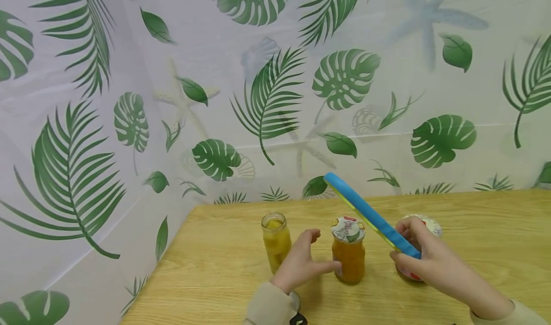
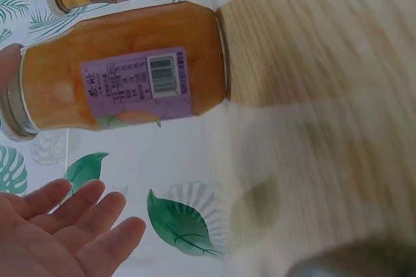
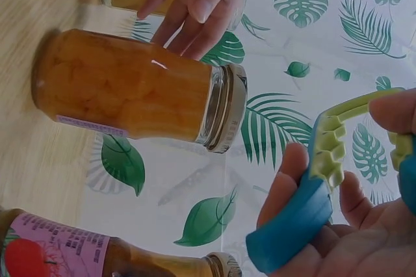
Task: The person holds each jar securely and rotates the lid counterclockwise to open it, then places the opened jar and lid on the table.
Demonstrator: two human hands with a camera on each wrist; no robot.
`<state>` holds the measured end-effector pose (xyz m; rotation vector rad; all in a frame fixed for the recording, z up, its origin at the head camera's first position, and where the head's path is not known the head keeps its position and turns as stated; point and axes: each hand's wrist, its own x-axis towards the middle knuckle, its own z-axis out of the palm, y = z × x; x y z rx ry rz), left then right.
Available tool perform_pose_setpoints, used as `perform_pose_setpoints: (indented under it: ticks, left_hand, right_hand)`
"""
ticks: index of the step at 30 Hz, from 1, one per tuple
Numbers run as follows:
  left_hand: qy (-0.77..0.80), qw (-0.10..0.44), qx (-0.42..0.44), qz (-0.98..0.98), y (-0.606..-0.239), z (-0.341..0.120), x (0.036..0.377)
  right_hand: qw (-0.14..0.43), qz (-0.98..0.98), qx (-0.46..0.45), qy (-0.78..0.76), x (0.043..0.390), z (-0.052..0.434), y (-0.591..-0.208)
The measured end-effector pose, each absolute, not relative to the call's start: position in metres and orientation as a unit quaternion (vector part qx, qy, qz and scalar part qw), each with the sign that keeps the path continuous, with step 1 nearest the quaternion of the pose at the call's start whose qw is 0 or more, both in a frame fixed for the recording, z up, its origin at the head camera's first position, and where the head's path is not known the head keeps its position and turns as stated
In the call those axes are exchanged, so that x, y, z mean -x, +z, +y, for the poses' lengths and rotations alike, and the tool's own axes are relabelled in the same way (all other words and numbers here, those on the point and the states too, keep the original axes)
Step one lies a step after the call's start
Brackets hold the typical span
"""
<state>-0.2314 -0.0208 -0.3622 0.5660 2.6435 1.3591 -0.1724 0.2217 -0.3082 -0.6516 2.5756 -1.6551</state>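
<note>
In the head view a jar of orange fruit (image 1: 349,260) with a patterned lid stands upright on the table. My left hand (image 1: 301,263) is beside it with fingers spread, its thumb overlapping the jar's left side. The left wrist view shows those fingers (image 2: 84,215) straight and holding nothing. A purple barcode label (image 2: 136,85) is on this jar. My right hand (image 1: 435,265) grips a blue jar opener (image 1: 366,211), raised and slanted. Its yellow-green toothed inner edge (image 3: 330,150) shows in the right wrist view.
An open jar of yellow fruit (image 1: 275,239) stands to the left, partly behind my left hand. Behind my right hand is another lidded jar (image 1: 432,225), with a pink label (image 3: 58,244). A small round object (image 1: 294,300) lies by my left wrist. Leaf-patterned sheeting (image 1: 275,181) backs the wooden table (image 1: 206,267).
</note>
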Motion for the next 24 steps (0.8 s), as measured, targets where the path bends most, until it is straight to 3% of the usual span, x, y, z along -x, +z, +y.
perform_pose_setpoints:
  ticks: [16,24]
  left_hand:
    - [0.494,0.064,-0.153,0.854,-0.370,0.009,0.238]
    - [0.516,0.061,-0.180,0.835,-0.375,0.019,0.239]
  right_hand:
    - [0.003,0.838,0.175,-0.516,0.169,0.224,-0.302]
    - [0.006,0.833,0.180,-0.523,0.168,0.225,-0.302]
